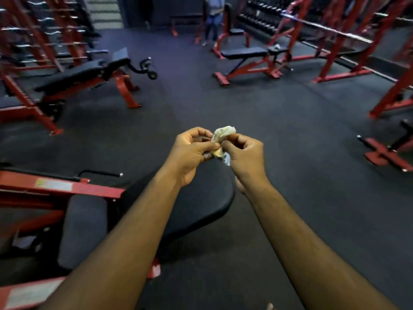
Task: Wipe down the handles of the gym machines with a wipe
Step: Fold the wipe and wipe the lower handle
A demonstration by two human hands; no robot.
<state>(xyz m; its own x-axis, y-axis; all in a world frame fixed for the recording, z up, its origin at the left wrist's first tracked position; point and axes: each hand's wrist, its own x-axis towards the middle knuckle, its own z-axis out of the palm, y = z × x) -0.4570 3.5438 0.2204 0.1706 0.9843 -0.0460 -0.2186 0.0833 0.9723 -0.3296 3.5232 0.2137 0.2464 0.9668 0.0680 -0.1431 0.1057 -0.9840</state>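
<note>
A: What surrounds the hands at frame centre?
B: Red-framed, black-padded benches (pixel 89 72) upper left and a black padded seat (pixel 201 198) below, on dark rubber floor (pixel 290 153).
A: And the grip?
B: Left hand (pixel 190 153) and right hand (pixel 243 153) both pinch a crumpled white wipe (pixel 222 134).

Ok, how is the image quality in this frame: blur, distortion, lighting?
Head view: dim lighting; racks at far left streaked by motion blur; wide-angle bending at the edges; both hands, left and right, and the crumpled wipe fairly sharp.
</note>
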